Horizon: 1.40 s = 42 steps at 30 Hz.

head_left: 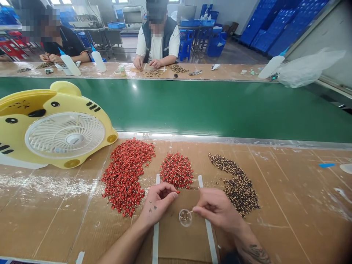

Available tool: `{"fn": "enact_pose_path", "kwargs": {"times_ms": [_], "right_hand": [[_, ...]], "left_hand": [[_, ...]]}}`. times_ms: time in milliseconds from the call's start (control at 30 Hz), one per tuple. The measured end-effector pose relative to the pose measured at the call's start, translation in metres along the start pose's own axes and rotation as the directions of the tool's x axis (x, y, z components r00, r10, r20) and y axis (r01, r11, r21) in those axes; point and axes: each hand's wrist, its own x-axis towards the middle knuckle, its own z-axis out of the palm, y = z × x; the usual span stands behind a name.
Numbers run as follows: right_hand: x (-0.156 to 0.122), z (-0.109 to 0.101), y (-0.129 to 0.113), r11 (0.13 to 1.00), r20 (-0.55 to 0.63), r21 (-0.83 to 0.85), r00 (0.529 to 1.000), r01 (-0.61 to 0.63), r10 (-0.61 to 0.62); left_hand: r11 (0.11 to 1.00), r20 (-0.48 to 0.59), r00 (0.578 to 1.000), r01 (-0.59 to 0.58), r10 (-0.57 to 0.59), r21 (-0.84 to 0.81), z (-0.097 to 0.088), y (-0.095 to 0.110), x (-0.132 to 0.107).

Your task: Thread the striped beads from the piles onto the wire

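Between the thumb and forefinger of my left hand [159, 202] is a small red piece [178, 192]; only its end shows. My right hand [216, 208] pinches a thin pale stick [190, 211], whose tip reaches into a small clear round dish [185, 222]. The dish rests on a brown cardboard sheet [181, 244] with white tape along both sides. Just beyond my left hand lies a pile of small red pieces [176, 170], and a larger red pile [126, 176] spreads to its left. Dark and gold small pieces [242, 190] form a curved heap beside my right hand.
A yellow animal-faced fan [90, 106] stands at the left. A green belt [192, 106] runs across beyond my table. Two people sit at the far table [203, 73], with squeeze bottles [99, 60] and a clear plastic bag [305, 69] on it.
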Motion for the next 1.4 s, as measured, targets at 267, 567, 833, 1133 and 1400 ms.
{"fn": "enact_pose_path", "kwargs": {"times_ms": [267,567,833,1133,1400], "right_hand": [[-0.003,0.002,-0.002,0.998,-0.337,0.057,0.94,-0.023,0.041],[0.001,0.004,-0.006,1.0,-0.323,0.011,0.946,-0.025,0.027],[0.007,0.005,-0.008,0.999,-0.304,-0.042,0.953,-0.016,0.003],[0.004,0.009,-0.005,0.995,-0.385,-0.094,0.923,-0.032,-0.007],[0.005,0.011,-0.008,0.956,0.037,-0.293,0.999,0.032,-0.022]], "left_hand": [[0.991,0.029,0.998,-0.061,0.058,0.117,0.005,0.0,-0.001],[0.988,0.08,0.994,-0.087,0.077,0.124,0.007,0.003,-0.003],[0.98,0.11,0.988,-0.129,0.113,0.149,0.006,-0.002,-0.002],[0.978,0.109,0.989,-0.121,0.103,0.171,0.007,-0.002,-0.002],[0.992,0.088,0.994,-0.068,0.058,0.107,0.001,0.0,0.001]]}}
